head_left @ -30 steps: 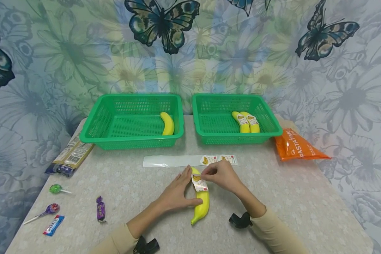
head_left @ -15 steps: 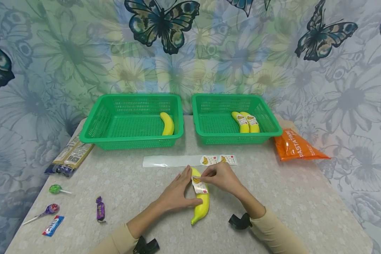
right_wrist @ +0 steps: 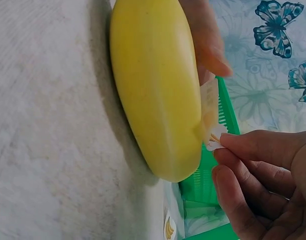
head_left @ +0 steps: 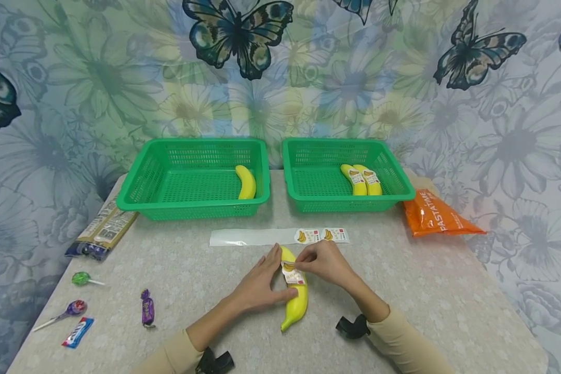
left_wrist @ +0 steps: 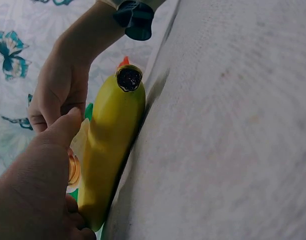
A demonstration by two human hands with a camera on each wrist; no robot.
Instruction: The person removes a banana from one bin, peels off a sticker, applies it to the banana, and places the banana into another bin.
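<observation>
A yellow banana point(head_left: 295, 300) lies on the table near the front middle. My left hand point(head_left: 261, 283) steadies it, thumb and fingers against its left side point(left_wrist: 108, 150). My right hand point(head_left: 324, 262) pinches the edge of a white banana sticker point(head_left: 292, 271) lying across the banana's upper part; the pinch shows in the right wrist view point(right_wrist: 213, 140) beside the banana point(right_wrist: 153, 90). Behind the hands lies a clear backing strip point(head_left: 252, 237) with two more stickers point(head_left: 320, 235).
Two green baskets stand at the back: the left one point(head_left: 135, 192) holds one banana point(head_left: 246, 183), the right one point(head_left: 402, 187) two stickered bananas point(head_left: 362, 180). An orange pasta bag point(head_left: 437, 215) lies right; a packet point(head_left: 104, 228), lollipops point(head_left: 81, 279) and candies point(head_left: 148, 307) lie left.
The sticker has gone down onto the banana, flatter than a second ago. My right hand shifted slightly left and down with it. The left hand has stayed in place.
</observation>
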